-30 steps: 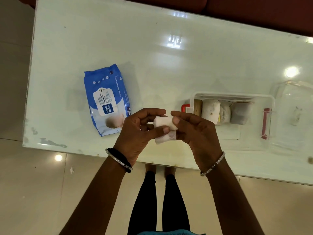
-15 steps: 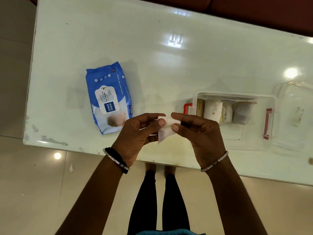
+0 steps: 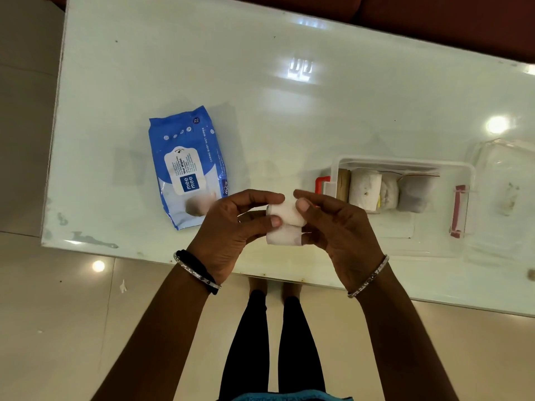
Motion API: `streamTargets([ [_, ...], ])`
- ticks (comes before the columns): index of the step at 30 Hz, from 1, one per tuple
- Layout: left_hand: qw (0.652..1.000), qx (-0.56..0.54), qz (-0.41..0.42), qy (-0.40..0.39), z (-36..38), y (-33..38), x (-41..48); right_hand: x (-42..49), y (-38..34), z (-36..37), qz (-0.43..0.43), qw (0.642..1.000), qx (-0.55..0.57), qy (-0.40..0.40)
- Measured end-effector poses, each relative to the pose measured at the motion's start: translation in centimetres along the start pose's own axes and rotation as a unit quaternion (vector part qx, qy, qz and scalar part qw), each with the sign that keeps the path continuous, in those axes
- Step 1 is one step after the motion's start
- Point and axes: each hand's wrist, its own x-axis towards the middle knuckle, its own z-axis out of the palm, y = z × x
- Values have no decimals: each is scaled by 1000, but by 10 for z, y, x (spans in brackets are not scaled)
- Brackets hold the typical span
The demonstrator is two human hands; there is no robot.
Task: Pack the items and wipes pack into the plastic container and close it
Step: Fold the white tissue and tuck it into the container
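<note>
A small white rolled cloth point(image 3: 285, 224) is held between my left hand point(image 3: 231, 227) and my right hand point(image 3: 338, 227), above the table's near edge. The blue wipes pack point(image 3: 188, 166) lies flat on the table to the left of my hands. To the right stands the clear plastic container point(image 3: 405, 244) with red latches, open, holding several rolled items point(image 3: 364, 189) along its far side. Its clear lid point(image 3: 509, 183) lies on the table further right.
The glossy white table point(image 3: 289, 111) has its near edge just under my wrists. A dark red sofa point(image 3: 434, 18) runs behind the table. My legs and the tiled floor are below.
The white cloth has been turned and rolled tighter between my fingers. Both hands stay in the same spot above the table edge.
</note>
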Motion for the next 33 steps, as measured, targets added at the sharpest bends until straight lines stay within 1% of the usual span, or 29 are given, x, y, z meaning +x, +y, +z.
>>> streamTargets([
  [5, 1000, -2, 0, 3, -1, 0, -1, 2, 0, 4, -28, 999, -34, -14],
  [7, 1000, -19, -20, 9, -2, 0, 0, 2, 0, 4, -50, 998, -43, -19],
  [11, 994, -66, -85, 9, -2, 3, 0, 2, 3, 1, -76, 994, -68, -25],
  [13, 993, -57, -99, 12, 0, 3, 0, 3, 6, 0, -81, 993, -76, -36],
  [18, 997, 20, -70, 25, 1, -2, 0, 1, 6, 0, -80, 994, -53, -54],
  [22, 998, 49, -37, 18, -2, 0, -1, 3, 6, 3, -25, 999, -18, -39],
  [26, 998, 67, -21, 3, -3, 2, -2, 5, 6, 4, 3, 999, -42, -30],
  [29, 998, 50, -33, 15, -2, 2, -3, 5, 7, 2, -18, 997, -66, -23],
  [33, 996, 19, -87, 21, -1, 3, -2, 3, 5, 2, -56, 996, -71, -24],
])
